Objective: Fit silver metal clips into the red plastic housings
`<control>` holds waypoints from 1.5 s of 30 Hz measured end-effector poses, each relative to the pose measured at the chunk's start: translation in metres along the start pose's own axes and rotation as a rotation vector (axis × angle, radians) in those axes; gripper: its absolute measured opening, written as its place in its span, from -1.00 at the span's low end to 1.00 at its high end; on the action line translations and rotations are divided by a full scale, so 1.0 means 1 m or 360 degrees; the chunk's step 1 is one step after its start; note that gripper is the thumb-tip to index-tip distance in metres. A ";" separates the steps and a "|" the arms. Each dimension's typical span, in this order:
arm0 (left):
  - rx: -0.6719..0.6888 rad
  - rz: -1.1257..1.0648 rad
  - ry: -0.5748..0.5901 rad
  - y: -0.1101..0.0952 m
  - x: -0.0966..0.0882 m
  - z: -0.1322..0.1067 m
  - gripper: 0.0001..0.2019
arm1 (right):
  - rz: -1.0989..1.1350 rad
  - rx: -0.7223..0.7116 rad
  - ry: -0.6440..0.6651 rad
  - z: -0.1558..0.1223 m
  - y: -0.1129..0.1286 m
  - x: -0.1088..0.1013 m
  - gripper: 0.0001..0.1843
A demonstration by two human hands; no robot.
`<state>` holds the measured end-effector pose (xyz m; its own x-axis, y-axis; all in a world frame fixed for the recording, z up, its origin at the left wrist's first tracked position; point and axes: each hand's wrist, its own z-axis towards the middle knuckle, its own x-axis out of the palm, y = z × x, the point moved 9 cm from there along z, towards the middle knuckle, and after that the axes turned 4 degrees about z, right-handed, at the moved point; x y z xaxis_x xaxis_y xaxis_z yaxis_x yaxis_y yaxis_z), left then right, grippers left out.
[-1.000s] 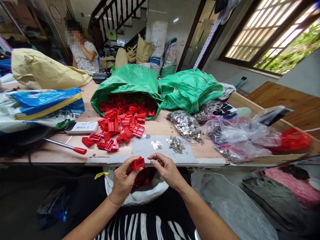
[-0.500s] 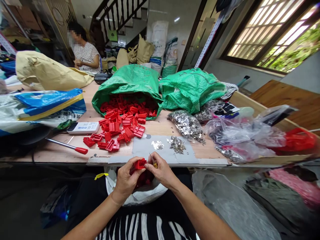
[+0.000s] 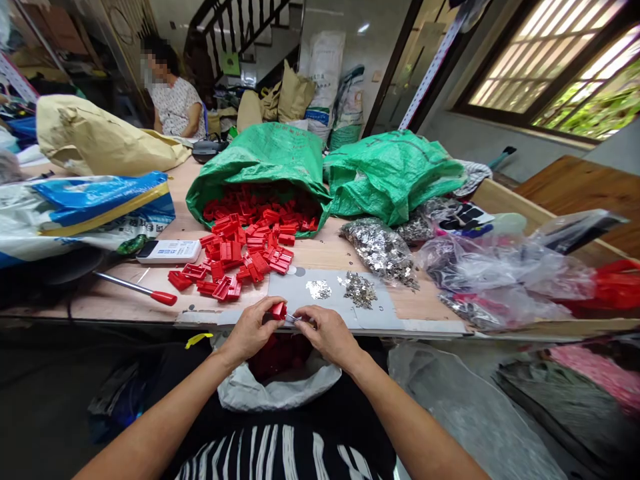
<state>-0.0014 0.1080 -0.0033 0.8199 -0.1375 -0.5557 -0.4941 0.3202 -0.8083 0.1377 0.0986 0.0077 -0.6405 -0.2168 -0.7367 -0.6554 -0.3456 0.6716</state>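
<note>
Over the table's front edge, my left hand (image 3: 254,328) pinches a small red plastic housing (image 3: 279,311) between thumb and fingers. My right hand (image 3: 327,335) is closed around a thin tool (image 3: 293,319) with a metal shaft, its handle mostly hidden in the fingers. The shaft points left and meets the housing's right end; whether the tip is inside it I cannot tell. Below both hands a white sack (image 3: 280,395) sits open on my lap, with red pieces inside. Just beyond them lie two small piles of metal pieces, one bright silver (image 3: 319,289), one duller (image 3: 359,291).
Loose red housings (image 3: 231,253) spill from a green sack (image 3: 270,150). A bag of metal pieces (image 3: 377,247) and plastic bags (image 3: 500,267) lie right. Left are a white box (image 3: 175,251) and a red-handled rod (image 3: 163,298). Another person (image 3: 175,107) sits at the far left.
The tool in my right hand has swung from pointing upward to pointing left at the red housing. My left hand has turned the housing and both hands have risen slightly.
</note>
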 end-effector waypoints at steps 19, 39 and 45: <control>0.0042 0.0044 0.0160 0.003 0.003 0.007 -0.75 | -0.0137 -0.0038 0.0120 0.005 0.003 0.010 -0.81; 0.0050 -0.0086 0.0318 0.001 0.007 0.000 -0.74 | 0.0191 0.0057 0.0148 0.011 0.002 0.003 -0.89; 0.0070 -0.0058 0.0341 -0.001 0.007 0.002 -0.75 | 0.0085 0.0028 0.0163 0.012 0.004 0.005 -0.87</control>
<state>0.0053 0.1082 -0.0061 0.7547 -0.3441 -0.5586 -0.4482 0.3514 -0.8220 0.1269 0.1072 0.0080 -0.6312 -0.3270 -0.7033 -0.6289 -0.3149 0.7109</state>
